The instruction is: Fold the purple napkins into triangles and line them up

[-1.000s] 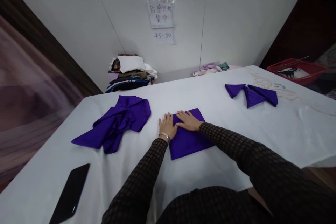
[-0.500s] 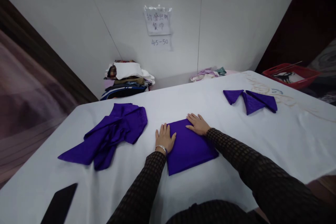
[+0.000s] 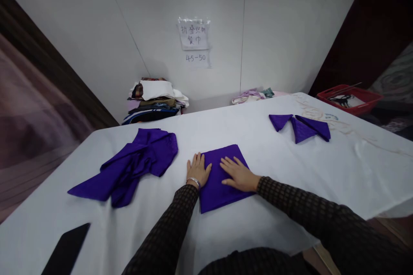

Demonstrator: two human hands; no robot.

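A purple cloth napkin [image 3: 215, 197], folded into a rough square, lies on the white-covered table in front of me. My left hand [image 3: 198, 170] rests on its left edge with the fingers spread and pointing away from me. Flat on the cloth's right half lies my right hand [image 3: 238, 175], fingers stretched out toward the upper left. Neither hand grips anything. To the left is a loose, crumpled heap of purple cloth [image 3: 142, 159]. At the back right, folded purple napkins [image 3: 303, 129] lie in pointed triangle shapes.
A white cloth covers the table [image 3: 226, 124]. Beyond its far edge are a stack of clothes [image 3: 156, 101] and a small fabric pile [image 3: 250, 96]. A red basket [image 3: 364, 107] holds scissors [image 3: 342, 100]. A black flat object [image 3: 66, 249] lies front left. Paper signs [image 3: 194, 36] hang on the wall.
My right hand has slid from the napkin's far right corner down toward its middle. The left hand stays at the left edge. The view has shifted slightly.
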